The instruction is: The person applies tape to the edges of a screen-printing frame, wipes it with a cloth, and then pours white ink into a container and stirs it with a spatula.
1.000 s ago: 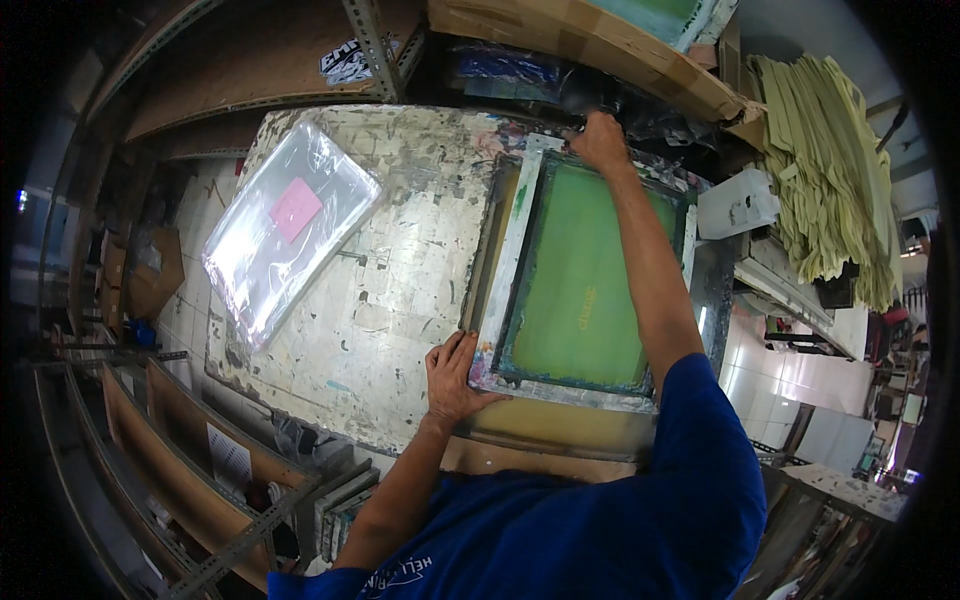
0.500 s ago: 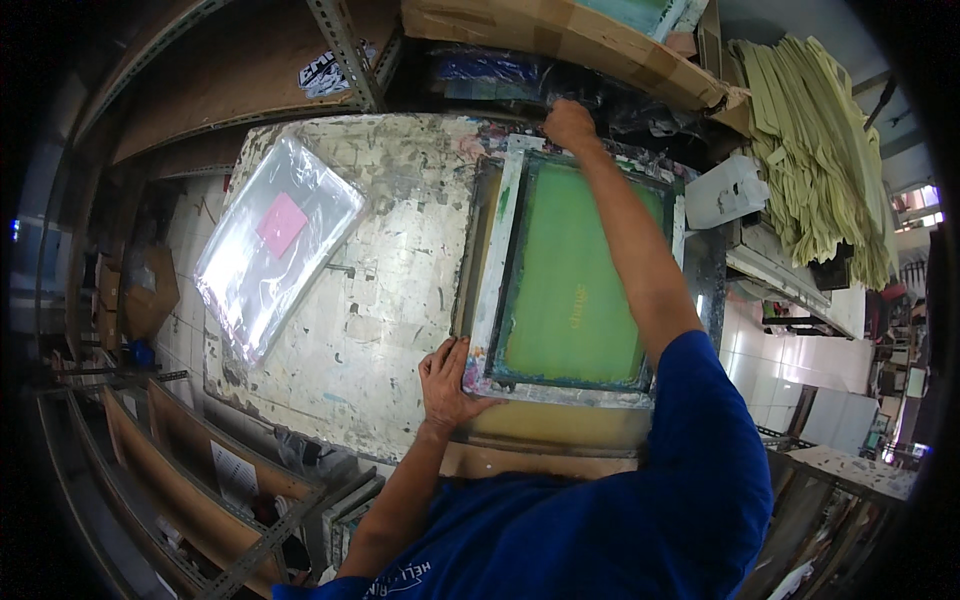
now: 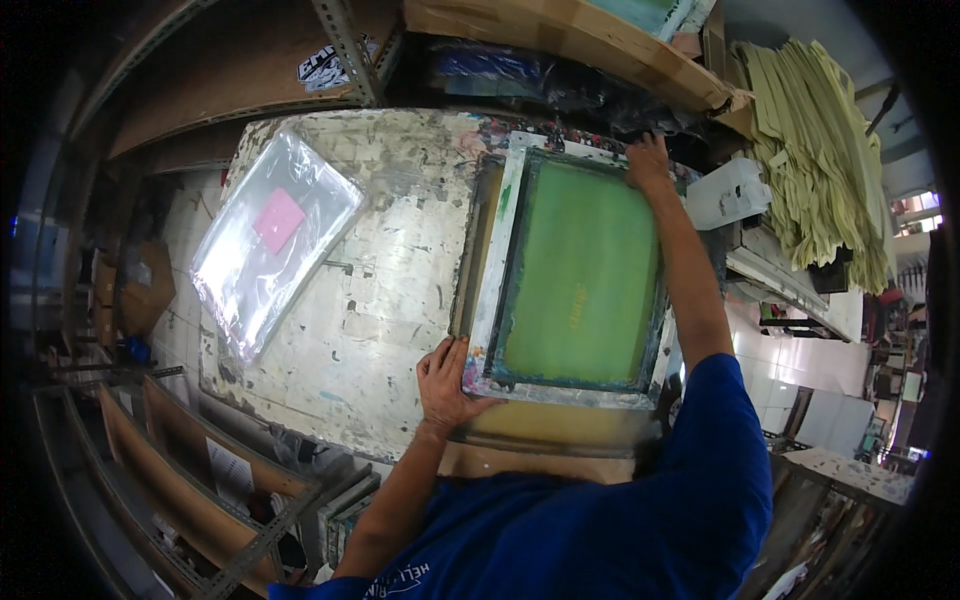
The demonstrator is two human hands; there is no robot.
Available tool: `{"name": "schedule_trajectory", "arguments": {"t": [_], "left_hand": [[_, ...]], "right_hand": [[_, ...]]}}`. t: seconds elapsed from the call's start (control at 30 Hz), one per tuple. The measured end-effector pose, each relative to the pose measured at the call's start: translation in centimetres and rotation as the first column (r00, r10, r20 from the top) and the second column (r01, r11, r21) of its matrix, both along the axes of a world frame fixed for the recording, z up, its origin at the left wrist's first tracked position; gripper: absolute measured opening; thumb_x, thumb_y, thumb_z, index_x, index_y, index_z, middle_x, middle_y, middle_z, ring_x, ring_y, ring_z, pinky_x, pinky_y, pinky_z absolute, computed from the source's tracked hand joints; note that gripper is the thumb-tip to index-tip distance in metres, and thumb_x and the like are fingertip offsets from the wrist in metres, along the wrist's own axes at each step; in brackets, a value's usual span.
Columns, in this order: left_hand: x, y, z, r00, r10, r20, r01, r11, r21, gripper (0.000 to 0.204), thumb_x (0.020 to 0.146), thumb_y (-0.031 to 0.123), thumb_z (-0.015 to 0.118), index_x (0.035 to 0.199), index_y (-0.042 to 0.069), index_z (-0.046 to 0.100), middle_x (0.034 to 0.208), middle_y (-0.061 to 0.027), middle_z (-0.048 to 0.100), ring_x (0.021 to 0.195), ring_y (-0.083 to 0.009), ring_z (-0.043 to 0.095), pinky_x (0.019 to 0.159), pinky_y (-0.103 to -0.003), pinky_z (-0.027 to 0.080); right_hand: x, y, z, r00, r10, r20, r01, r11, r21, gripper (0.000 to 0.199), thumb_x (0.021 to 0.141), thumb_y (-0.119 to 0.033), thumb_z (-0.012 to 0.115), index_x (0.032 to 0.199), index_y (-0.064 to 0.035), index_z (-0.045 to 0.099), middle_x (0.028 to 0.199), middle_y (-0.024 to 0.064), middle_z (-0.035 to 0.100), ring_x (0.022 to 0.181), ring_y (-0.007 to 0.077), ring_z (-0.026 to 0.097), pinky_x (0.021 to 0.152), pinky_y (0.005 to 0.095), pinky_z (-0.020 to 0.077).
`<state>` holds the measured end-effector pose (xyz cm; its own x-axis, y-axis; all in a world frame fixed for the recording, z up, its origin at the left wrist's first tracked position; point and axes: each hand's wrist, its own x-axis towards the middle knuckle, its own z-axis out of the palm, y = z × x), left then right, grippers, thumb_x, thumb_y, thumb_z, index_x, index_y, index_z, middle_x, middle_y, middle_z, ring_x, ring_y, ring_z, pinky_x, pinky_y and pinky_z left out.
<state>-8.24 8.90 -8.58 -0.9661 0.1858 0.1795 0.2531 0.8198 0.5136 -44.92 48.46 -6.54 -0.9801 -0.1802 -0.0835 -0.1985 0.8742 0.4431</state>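
Hands sit at opposite corners of a screen-printing frame [image 3: 575, 275] with green mesh, which lies flat on the right half of the paint-stained bench [image 3: 370, 300], over a tan board that shows along its left and near sides. The left hand [image 3: 445, 378] rests at the frame's near left corner, fingers spread along the pale rim and thumb on the near edge, a loose grip on the frame rather than a closed fist. The right hand [image 3: 650, 160] reaches across to the far right corner, palm down, fingers curled over the far rim of the frame and pressing on it. A clear plastic bag [image 3: 270, 240] with a pink square inside lies tilted near the bench's left edge, well apart from the frame. A white plastic container [image 3: 730, 192] stands just beyond the bench's right edge, near the right hand. Stacked pale yellow-green cloth strips [image 3: 810, 130] hang further right.
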Motion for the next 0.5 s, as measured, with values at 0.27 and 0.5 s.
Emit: {"name": "schedule_trajectory", "arguments": {"t": [0.27,0.5], "left_hand": [[0.2,0.0,-0.1,1.000,-0.001,0.025,0.002,1.000,-0.028,0.122,0.049,0.074,0.081,0.139,-0.002,0.050,0.135,-0.0148,0.058,0.129,-0.0337,0.049,0.103,-0.049,0.033],[0.1,0.1,0.2,0.999,0.011,0.034,-0.010,0.999,-0.037,0.116,0.053,0.075,0.078,0.137,0.000,0.053,0.134,-0.0118,0.059,0.129,-0.0305,0.050,0.102,-0.047,0.034]], "right_hand": [[0.4,0.6,0.6,1.000,-0.004,-0.001,0.004,0.998,-0.055,0.037,0.072,-0.025,0.075,0.106,-0.0102,0.074,0.122,0.0149,0.067,0.129,0.0327,0.052,0.110,0.0507,0.0287],[2.1,2.0,4.9,0.912,-0.394,-0.111,0.316,0.850,-0.421,0.058,0.085,-0.047,0.067,0.128,-0.0088,0.061,0.124,0.0185,0.066,0.130,0.0350,0.051,0.106,0.0518,0.0373]]}}
